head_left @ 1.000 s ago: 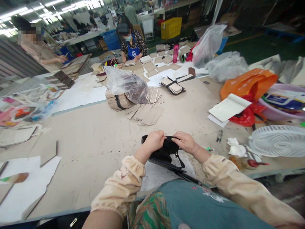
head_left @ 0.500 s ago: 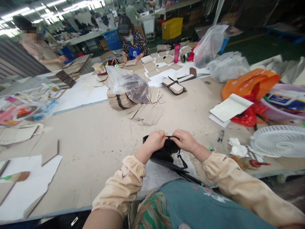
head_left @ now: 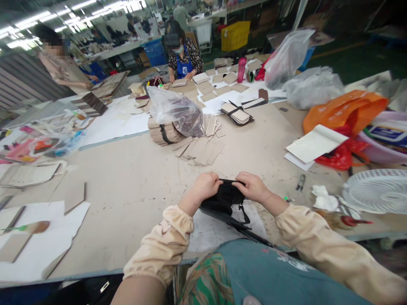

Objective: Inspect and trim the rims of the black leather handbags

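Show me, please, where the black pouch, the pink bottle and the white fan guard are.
black pouch [head_left: 224,198]: head view, on its crumpled middle.
pink bottle [head_left: 241,70]: head view, on its body.
white fan guard [head_left: 375,192]: head view, on its ribbed face.

A soft black pouch [head_left: 224,198] with dangling strap lies crumpled.

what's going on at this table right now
A person in cream sleeve covers sits at a large worktable. Their left hand and right hand both pinch the top edge of a small black pouch, whose strap trails toward their lap. Beyond it lie fanned cardboard pieces and a clear plastic bag. Across the table, a co-worker in a blue apron handles similar card pieces.
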{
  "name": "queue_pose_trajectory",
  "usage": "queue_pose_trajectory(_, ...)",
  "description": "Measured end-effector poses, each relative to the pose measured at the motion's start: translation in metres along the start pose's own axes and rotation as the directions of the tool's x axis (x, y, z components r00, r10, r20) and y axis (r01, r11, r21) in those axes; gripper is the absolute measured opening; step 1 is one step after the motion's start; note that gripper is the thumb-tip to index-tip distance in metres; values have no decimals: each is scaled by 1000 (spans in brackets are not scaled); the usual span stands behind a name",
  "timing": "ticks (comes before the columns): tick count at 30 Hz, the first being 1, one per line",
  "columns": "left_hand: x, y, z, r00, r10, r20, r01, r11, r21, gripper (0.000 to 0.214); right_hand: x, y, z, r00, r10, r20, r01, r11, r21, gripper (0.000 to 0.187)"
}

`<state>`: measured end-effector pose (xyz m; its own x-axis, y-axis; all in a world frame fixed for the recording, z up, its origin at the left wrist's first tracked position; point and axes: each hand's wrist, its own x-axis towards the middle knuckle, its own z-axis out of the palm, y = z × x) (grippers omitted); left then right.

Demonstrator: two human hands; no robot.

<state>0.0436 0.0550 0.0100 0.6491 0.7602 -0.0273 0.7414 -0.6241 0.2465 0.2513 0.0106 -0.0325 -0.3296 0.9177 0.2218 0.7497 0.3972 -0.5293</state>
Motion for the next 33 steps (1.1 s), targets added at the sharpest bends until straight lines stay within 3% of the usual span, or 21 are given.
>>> queue_pose_trajectory(10, 8, 4, -2, 998, -50, 34, 50, 999, 13, 26, 2, 0, -2, 999, 32, -8, -31, 998, 46, 21)
queue_pose_trajectory(15, 13, -2, -1, 999, -14, 34, 14, 1000, -2, 25, 5, 3, -3, 999, 48, -8, -47, 997, 64, 22)
queue_pose_trajectory(20, 17, -6, -7, 994, 52, 101, -49, 998, -40, 25, 7, 6, -2, 998, 56, -4, -56, 996, 74, 22)
queue_pose_trajectory(33, 22, 2, -3, 995, -39, 91, 34, 998, 56, 28, 9, 5, -5, 998, 68, 8, -68, 993, 95, 22)
